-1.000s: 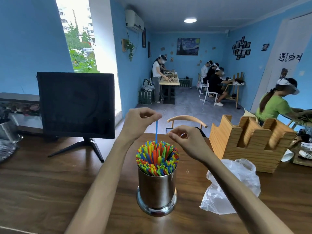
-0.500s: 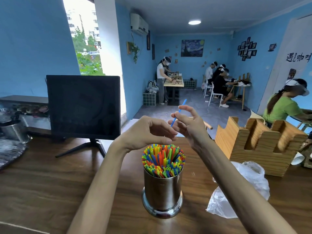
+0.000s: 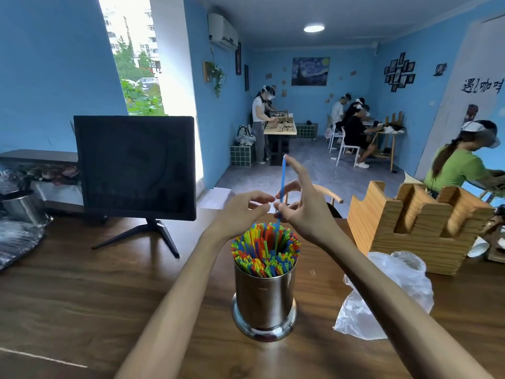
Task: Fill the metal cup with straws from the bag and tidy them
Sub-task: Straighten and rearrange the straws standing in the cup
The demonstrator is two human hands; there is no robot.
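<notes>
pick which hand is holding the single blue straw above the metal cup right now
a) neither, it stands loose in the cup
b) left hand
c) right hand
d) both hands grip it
c: the right hand pinches the blue straw upright over the metal cup, while the left hand sits beside it with fingers curled and not on the straw.

Wood table (image 3: 82,296) w/ metal cup (image 3: 264,302), bag (image 3: 382,296), monitor (image 3: 135,168), wooden holder (image 3: 415,228)
</notes>
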